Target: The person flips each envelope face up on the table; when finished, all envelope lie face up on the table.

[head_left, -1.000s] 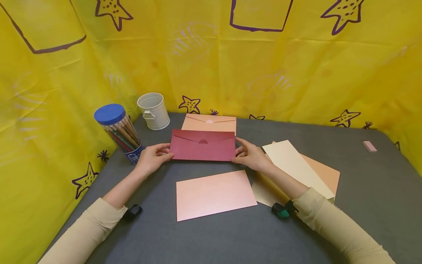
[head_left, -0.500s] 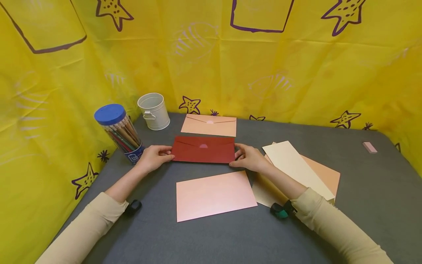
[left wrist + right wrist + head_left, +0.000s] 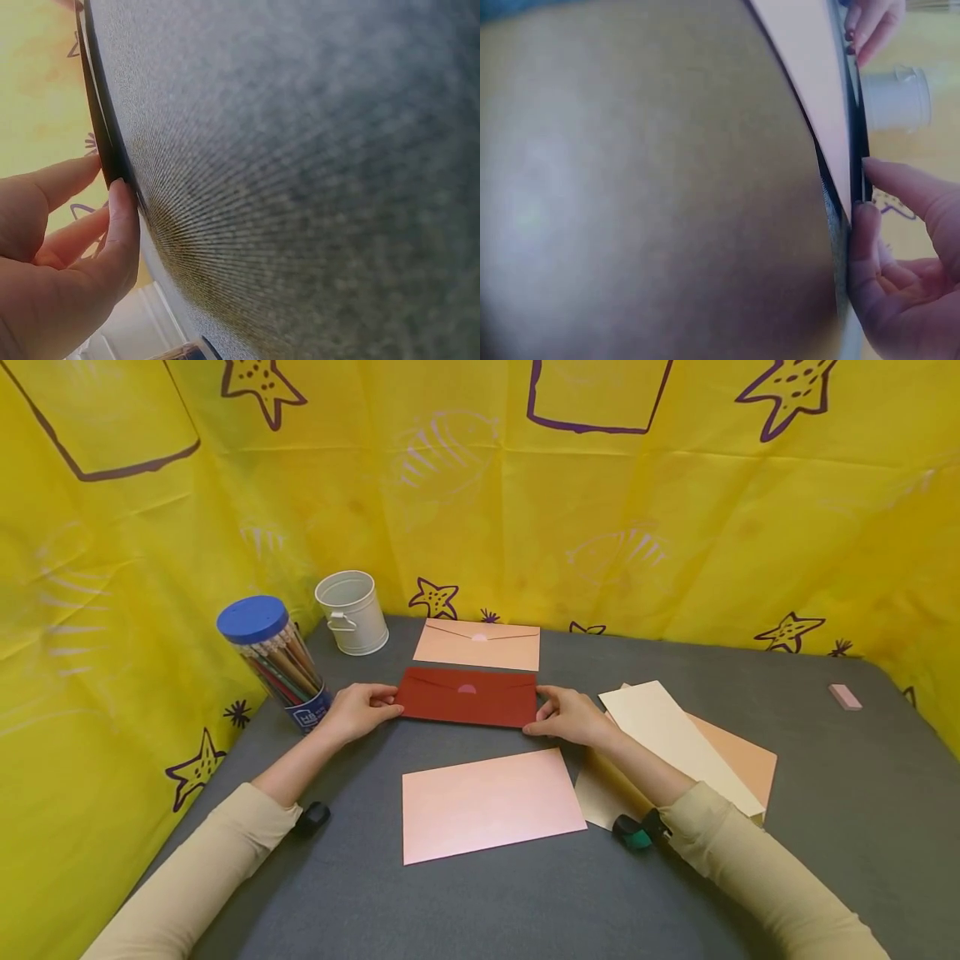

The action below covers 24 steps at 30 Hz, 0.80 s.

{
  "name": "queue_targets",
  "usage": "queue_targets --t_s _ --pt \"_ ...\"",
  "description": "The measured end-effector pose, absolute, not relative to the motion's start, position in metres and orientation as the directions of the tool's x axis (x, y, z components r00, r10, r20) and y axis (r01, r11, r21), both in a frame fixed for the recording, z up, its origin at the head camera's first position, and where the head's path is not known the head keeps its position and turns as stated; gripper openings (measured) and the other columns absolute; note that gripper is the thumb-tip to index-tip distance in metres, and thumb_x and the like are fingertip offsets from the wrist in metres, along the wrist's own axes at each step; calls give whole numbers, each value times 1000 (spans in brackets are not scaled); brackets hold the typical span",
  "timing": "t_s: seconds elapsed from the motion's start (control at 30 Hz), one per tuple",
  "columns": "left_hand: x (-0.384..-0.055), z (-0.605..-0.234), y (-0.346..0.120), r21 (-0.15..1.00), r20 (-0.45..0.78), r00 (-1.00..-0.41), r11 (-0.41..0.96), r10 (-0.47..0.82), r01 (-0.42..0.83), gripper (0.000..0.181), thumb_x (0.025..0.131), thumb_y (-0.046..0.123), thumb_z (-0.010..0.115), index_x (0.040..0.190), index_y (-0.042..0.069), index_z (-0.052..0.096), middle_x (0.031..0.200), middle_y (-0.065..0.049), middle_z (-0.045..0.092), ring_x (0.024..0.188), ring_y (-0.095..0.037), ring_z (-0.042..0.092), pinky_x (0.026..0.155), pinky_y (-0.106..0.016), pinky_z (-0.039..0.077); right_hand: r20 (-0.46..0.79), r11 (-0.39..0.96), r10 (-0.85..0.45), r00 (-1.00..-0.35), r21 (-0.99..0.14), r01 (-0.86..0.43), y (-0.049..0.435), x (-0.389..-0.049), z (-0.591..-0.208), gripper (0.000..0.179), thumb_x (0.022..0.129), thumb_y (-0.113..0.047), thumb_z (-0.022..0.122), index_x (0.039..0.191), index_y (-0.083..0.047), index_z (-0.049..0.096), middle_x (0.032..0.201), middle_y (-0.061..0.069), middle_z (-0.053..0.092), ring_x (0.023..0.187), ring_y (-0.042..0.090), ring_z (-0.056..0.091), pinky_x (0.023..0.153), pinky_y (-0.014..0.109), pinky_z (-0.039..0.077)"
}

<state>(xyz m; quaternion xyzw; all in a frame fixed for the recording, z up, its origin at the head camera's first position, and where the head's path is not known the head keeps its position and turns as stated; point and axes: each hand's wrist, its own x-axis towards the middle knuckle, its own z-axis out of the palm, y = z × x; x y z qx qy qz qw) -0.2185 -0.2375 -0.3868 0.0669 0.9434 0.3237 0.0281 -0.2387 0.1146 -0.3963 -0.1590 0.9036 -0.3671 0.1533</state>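
Note:
A dark red envelope [image 3: 468, 700] with a round seal on its flap lies low over the table in the head view. My left hand [image 3: 362, 710] pinches its left edge between thumb and fingers. At the opposite short edge, my right hand [image 3: 566, 717] pinches it the same way. The left wrist view has the thin dark edge of the envelope [image 3: 105, 124] between thumb and fingertips. Just behind it lies a peach envelope [image 3: 480, 643] with its flap side up. Nearer to me is a plain pale pink envelope [image 3: 491, 810].
Cream and peach envelopes [image 3: 675, 739] overlap in a pile under and beside my right forearm. A clear tub of pencils [image 3: 277, 664] with a blue lid stands left of my left hand, near a white metal bucket [image 3: 354, 614]. A pink eraser [image 3: 845, 697] lies far right.
The red envelope has come down and tipped flatter toward the table, baring the whole peach envelope behind it. Both hands have kept their grip and shifted slightly with it.

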Motion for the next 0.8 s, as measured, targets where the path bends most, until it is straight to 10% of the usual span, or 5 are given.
queue_targets --t_s 0.8 --pt "-223 -392 -232 596 -43 -989 798 143 89 61 83 24 78 130 -9 57 111 -21 65 98 -31 60 86 -43 48 -122 714 -422 -898 -656 -246 111 -242 -399 82 81 -26 80 145 6 39 72 -1 62 63 13 50 60 29 37"
